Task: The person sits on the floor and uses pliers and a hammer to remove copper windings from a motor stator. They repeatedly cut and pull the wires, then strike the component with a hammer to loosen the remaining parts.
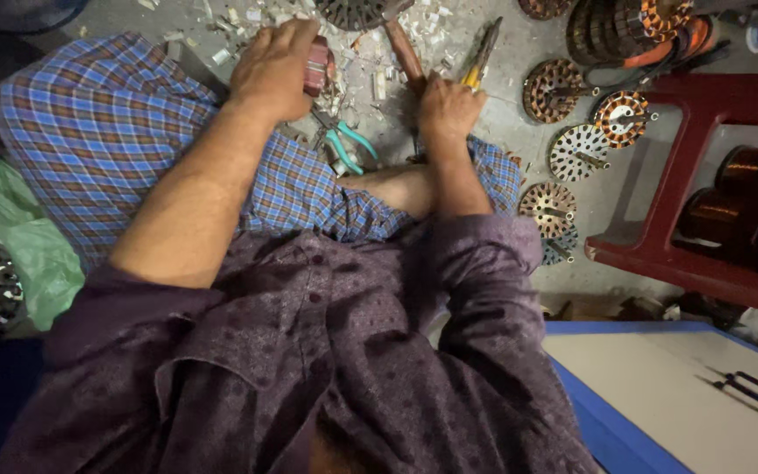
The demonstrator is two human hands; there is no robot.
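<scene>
Left hand [274, 70] clamped on dark-red handle [316, 66], left of pliers [348, 145]; right hand [447, 107] fisted on tool [405, 54], right of pliers.

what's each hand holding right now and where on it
The left hand is closed around a small dark red object, gripped at its side. The right hand rests near a brown wooden tool handle; whether it grips anything cannot be told.

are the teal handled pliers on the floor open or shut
Open: the teal-handled pliers lie on the floor with their two handles splayed apart, between the left hand and right hand, touched by neither.
</scene>
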